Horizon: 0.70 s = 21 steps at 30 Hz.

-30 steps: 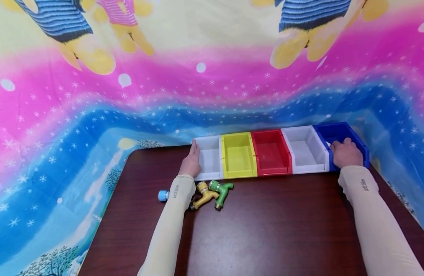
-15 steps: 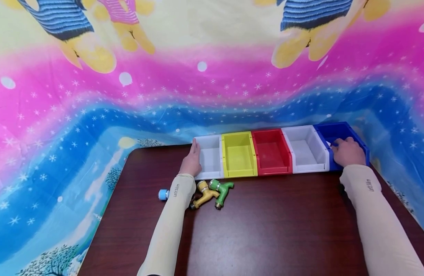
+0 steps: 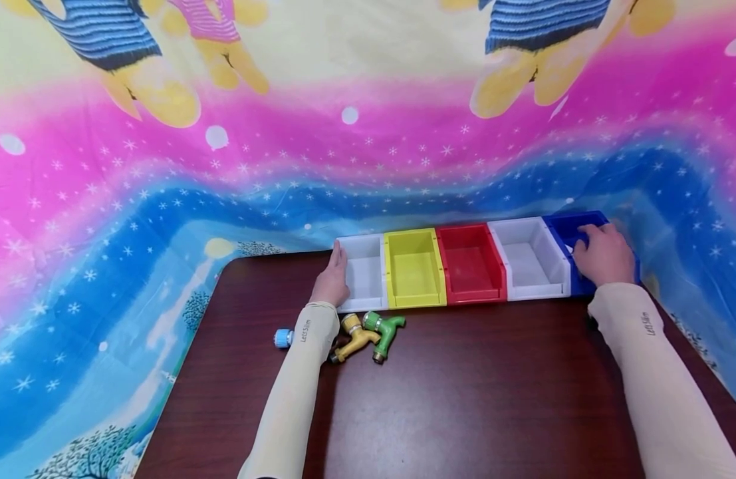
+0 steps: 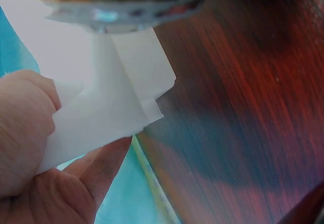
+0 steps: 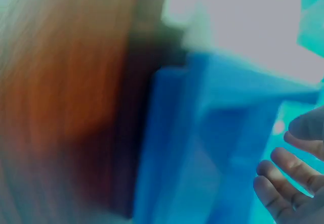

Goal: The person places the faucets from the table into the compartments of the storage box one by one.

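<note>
Row of five open-fronted plastic storage bins (image 3: 472,266), white, yellow, red, white and blue from left to right, stands across the upper middle of the head view on the dark red-brown wooden table (image 3: 463,399). Its position matches that of a second ago.

Blue plastic bin (image 3: 574,229), at the right end of the row: the right hand (image 3: 604,256) has moved. A second ago it lay at the bin's near front edge; it now sits further back, over the bin's right part, fingers draped loosely over the rim. No closed grasp is visible; the right wrist view is blurred and shows only relaxed fingers (image 5: 288,188) beside blue plastic. Judgement: the hand is repositioning on the bin, not lifting it.

White plastic bin (image 3: 362,273), left end: the left hand (image 3: 332,283) lies flat against its outer wall, fingers straight, unchanged. The left wrist view confirms the fingers (image 4: 101,168) touching white plastic.

Three plastic tap fittings, green (image 3: 384,329), yellow (image 3: 352,336) and a blue-capped one (image 3: 282,338), lie untouched, lower left of the row.

Legible writing: "Let'Slim", as far as it reads, on both cream sleeves (image 3: 304,331).
</note>
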Each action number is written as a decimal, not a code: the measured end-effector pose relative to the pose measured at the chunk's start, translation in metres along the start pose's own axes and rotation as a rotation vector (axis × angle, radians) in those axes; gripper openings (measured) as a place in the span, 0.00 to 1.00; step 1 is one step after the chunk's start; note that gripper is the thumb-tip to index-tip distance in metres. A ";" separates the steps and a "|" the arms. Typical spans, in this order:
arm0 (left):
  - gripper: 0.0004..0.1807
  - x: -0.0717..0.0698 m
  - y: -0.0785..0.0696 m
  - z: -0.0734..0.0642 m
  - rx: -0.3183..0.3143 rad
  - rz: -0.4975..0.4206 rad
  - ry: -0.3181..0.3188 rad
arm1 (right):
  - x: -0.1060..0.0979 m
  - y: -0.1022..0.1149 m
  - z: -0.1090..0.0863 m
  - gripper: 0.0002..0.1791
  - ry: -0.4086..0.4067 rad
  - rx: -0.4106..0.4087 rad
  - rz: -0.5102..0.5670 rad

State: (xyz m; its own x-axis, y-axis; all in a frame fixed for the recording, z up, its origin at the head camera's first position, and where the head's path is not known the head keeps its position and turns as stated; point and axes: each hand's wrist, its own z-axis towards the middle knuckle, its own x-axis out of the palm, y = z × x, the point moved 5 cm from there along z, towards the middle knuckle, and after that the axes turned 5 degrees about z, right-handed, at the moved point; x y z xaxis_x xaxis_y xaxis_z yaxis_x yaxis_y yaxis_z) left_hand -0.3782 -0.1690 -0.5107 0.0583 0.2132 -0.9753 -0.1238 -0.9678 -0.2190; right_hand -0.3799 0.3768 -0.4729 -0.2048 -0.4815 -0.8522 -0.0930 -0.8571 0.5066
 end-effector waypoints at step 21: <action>0.50 -0.001 -0.001 -0.001 -0.004 0.000 0.004 | 0.017 0.141 -0.035 0.23 -0.041 -0.323 0.085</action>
State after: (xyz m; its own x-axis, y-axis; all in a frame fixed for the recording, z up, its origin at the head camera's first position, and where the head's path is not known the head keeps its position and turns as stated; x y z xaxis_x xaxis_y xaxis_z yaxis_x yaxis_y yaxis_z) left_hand -0.3775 -0.1688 -0.5096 0.0625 0.2126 -0.9751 -0.1202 -0.9683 -0.2188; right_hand -0.3627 0.2414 -0.4201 -0.2387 -0.5514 -0.7993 0.2383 -0.8312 0.5023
